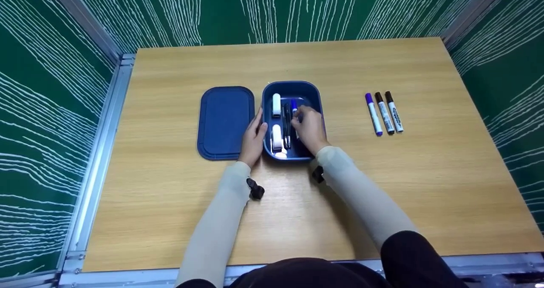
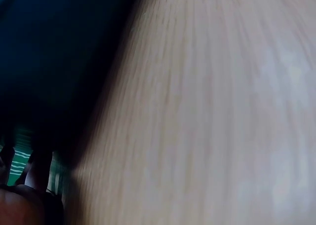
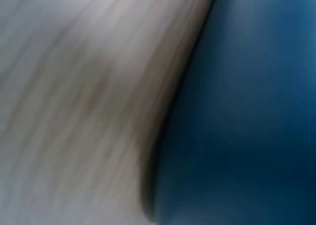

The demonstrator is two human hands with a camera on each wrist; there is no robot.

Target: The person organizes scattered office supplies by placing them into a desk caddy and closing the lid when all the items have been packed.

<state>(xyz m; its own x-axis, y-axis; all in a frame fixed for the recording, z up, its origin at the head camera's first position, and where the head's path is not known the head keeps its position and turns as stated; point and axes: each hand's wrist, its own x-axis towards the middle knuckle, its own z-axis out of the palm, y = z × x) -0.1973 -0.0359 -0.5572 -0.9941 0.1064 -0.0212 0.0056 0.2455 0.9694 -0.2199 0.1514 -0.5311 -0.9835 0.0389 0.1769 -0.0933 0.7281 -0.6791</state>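
Blue case between lid and markers

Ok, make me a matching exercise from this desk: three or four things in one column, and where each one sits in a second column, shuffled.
Things:
1. lid
2. three markers
3. left hand
4. right hand

Places:
A. inside the blue case, at a blue-capped pen
B. flat on the table, left of the case
C. in a row on the table, right of the case
D. against the case's left wall

Pairs: 1-B, 2-C, 3-D, 4-A
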